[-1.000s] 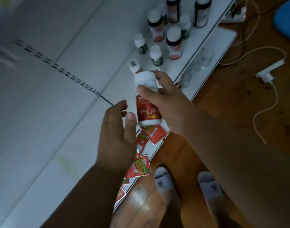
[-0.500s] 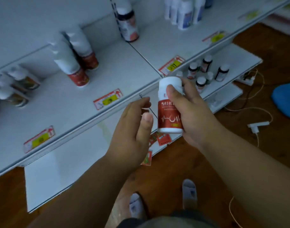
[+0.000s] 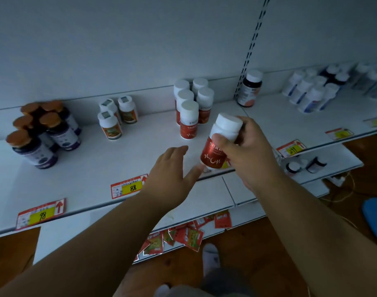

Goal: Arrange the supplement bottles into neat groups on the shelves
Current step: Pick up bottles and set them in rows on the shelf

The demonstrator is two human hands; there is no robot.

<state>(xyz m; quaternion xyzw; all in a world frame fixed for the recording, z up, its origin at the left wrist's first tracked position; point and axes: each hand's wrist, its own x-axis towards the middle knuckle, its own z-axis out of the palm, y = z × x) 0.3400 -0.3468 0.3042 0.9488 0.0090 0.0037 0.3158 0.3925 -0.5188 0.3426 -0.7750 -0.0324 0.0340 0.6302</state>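
Observation:
My right hand [image 3: 249, 151] grips a red-labelled bottle with a white cap [image 3: 220, 140], tilted, above the front edge of the white shelf [image 3: 93, 166]. My left hand [image 3: 172, 170] hovers just left of it with fingers straight, its thumb near the bottle's base. A group of several matching red bottles [image 3: 190, 106] stands on the shelf just behind. Further left stand three small white-capped bottles [image 3: 116, 117] and several dark bottles with copper caps [image 3: 42, 131].
A dark bottle [image 3: 249, 89] stands by the slotted upright. Several white and blue bottles [image 3: 311, 91] fill the right shelf section. Price tags [image 3: 128, 186] line the shelf edge. Lower shelves hold small bottles [image 3: 305, 165] and red packets [image 3: 183, 234]. Cables lie on the wooden floor.
The view has risen from the lower shelves to the upper shelf. My right hand has carried the red bottle up toward the matching group; my left hand has opened out beside it.

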